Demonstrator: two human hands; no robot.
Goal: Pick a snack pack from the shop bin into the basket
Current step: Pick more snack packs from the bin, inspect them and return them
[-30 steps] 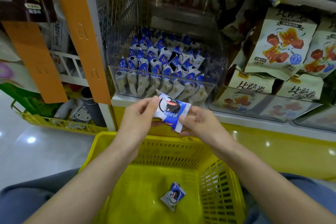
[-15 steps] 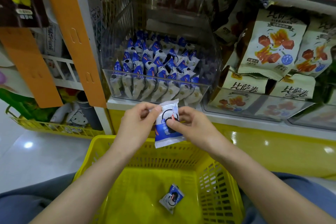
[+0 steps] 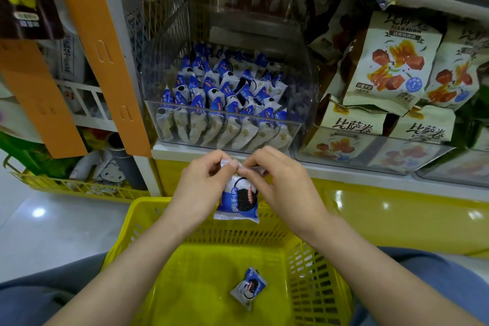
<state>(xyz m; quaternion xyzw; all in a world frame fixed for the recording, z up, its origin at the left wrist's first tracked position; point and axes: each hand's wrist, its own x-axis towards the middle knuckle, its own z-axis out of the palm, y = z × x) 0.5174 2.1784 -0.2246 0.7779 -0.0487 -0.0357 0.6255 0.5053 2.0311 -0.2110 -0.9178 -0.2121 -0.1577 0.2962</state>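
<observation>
The snack pack [image 3: 236,200] has been turned upright, pinched at its top seam by both hands [image 3: 201,188]; release into the basket [image 3: 312,270] seems imminent.

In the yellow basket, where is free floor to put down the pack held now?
The basket floor is bare left of and behind the lone snack pack, toward the left wall. The clear bin is crowded, free only along its right side.
</observation>
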